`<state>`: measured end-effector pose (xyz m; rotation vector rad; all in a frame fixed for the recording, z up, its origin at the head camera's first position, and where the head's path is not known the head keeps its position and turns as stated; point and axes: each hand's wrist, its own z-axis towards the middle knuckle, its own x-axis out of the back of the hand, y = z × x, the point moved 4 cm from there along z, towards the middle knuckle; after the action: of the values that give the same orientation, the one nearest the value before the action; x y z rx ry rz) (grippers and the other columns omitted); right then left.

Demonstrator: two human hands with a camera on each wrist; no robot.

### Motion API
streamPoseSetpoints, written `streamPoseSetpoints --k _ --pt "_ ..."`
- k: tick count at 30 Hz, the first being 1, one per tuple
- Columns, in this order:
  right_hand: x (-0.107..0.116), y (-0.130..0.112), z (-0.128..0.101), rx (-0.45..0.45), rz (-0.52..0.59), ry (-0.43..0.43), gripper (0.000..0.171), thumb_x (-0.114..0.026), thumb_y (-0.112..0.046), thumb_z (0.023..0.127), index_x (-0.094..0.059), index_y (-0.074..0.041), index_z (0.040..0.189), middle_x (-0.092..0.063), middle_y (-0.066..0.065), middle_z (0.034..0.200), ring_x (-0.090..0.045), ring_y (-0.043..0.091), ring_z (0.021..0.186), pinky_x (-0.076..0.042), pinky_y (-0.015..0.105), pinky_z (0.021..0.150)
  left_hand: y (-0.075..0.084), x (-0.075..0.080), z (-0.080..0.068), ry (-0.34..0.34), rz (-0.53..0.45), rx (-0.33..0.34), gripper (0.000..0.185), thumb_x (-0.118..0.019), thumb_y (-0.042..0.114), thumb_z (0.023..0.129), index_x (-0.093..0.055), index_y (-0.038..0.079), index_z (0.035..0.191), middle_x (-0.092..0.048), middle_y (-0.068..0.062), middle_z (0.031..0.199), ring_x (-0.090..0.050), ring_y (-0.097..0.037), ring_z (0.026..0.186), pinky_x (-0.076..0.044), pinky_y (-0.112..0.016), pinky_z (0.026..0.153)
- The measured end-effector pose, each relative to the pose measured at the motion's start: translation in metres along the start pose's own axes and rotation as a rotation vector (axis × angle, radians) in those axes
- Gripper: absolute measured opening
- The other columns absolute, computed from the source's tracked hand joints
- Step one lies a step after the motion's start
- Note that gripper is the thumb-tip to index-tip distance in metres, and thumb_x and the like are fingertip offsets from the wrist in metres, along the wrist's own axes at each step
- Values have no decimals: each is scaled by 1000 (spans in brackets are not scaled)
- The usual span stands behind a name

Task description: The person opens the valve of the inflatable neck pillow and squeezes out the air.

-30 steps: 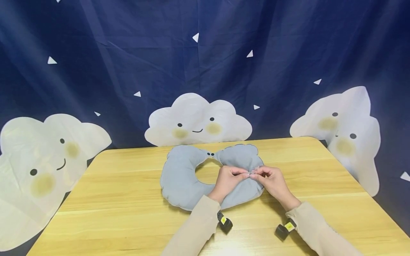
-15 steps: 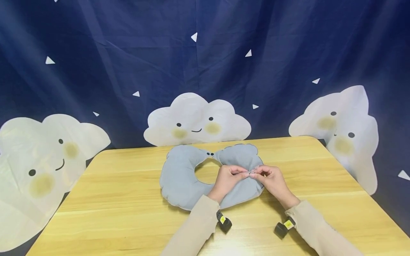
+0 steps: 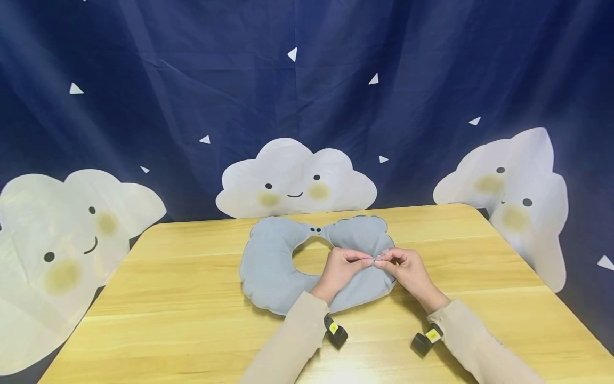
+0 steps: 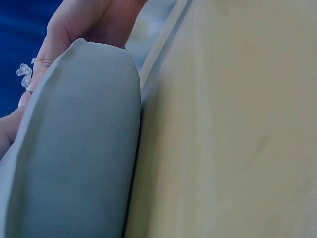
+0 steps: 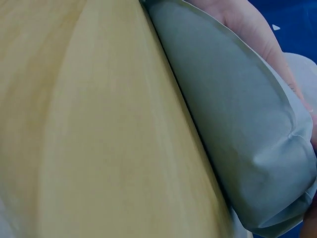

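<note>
A grey inflatable neck pillow (image 3: 273, 266) lies puffed up on the wooden table, with a pair of dark snaps at its far gap. On its right arm, my left hand (image 3: 341, 269) and right hand (image 3: 408, 269) meet fingertip to fingertip. Both pinch at the small clear plastic air valve (image 4: 23, 71), which pokes out between the fingers in the left wrist view. Fingers hide most of the valve in the head view. From the right wrist, the pillow's creased side (image 5: 237, 99) shows, with part of the left hand (image 5: 237, 20) behind it.
The wooden table (image 3: 168, 320) extends around the pillow on all sides. Behind it hangs a dark blue curtain (image 3: 240, 80) printed with smiling white clouds (image 3: 292, 181). A black wrist camera (image 3: 336, 333) sits below each sleeve cuff.
Both hands stay at the same spot on the pillow, their fingers shifting only slightly at the valve. Less of the clear plastic shows above the right fingertips now.
</note>
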<state>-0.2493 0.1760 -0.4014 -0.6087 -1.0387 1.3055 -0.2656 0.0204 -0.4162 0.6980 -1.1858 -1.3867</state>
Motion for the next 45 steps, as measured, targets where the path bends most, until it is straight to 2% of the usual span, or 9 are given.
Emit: streamPoseSetpoints --k 4,11,18,23,26,29,33,41,45 --pt "0 1 -1 -15 -4 -4 10 -71 10 76 -63 9 70 -68 13 74 -58 1 68 -47 17 60 -20 -4 6 1 17 -8 11 -74 13 82 -76 2 85 -73 -9 83 -69 -12 79 -53 -19 69" --pt "0 2 -2 -42 4 -12 6 -68 13 76 -63 13 73 -68 15 75 -58 2 69 -47 17 62 -21 -4 5 -10 42 -17 12 -74 14 82 -76 4 85 -73 -5 83 -66 -2 77 -53 -19 70" --pt "-1 6 -3 -69 -10 -15 6 -69 12 76 -64 11 73 -68 16 75 -57 3 67 -46 16 59 -25 -5 5 -9 45 31 11 -75 14 81 -77 4 85 -73 -5 84 -67 -5 79 -52 -19 72" --pt "0 9 -4 -84 4 -24 11 -72 3 78 -65 9 73 -69 18 76 -59 4 69 -49 17 62 -27 -6 5 -17 52 43 11 -75 15 81 -77 5 85 -73 -3 83 -66 -5 80 -52 -20 72" --pt "-1 9 -5 -82 21 -32 16 -74 -2 79 -65 10 74 -68 19 76 -60 5 70 -49 17 64 -27 -6 4 -20 76 15 11 -74 14 81 -77 4 85 -73 -1 82 -65 -2 79 -52 -18 71" --pt "-2 11 -4 -85 22 -36 15 -73 2 78 -64 13 74 -68 20 75 -60 4 69 -49 17 63 -28 -6 4 -21 83 9 10 -74 13 81 -76 4 85 -73 -1 81 -65 0 78 -51 -18 70" --pt "-2 18 -3 -100 4 -35 8 -70 11 76 -63 13 72 -68 17 74 -59 4 68 -49 17 61 -30 -6 4 -17 76 56 9 -75 13 80 -77 5 84 -73 -2 81 -66 -3 78 -52 -18 70" --pt "-1 47 -3 -119 17 -25 19 -70 12 75 -70 -6 70 -70 8 73 -60 4 69 -50 18 63 -31 -6 5 -14 75 112 8 -76 12 79 -77 5 83 -73 -3 80 -65 -3 76 -51 -17 70" --pt "-2 51 -3 -119 20 -26 15 -72 8 75 -69 -5 69 -70 7 74 -61 5 70 -50 19 65 -33 -6 5 -14 73 113 8 -76 12 79 -77 5 82 -73 -2 79 -65 -2 76 -51 -17 70"
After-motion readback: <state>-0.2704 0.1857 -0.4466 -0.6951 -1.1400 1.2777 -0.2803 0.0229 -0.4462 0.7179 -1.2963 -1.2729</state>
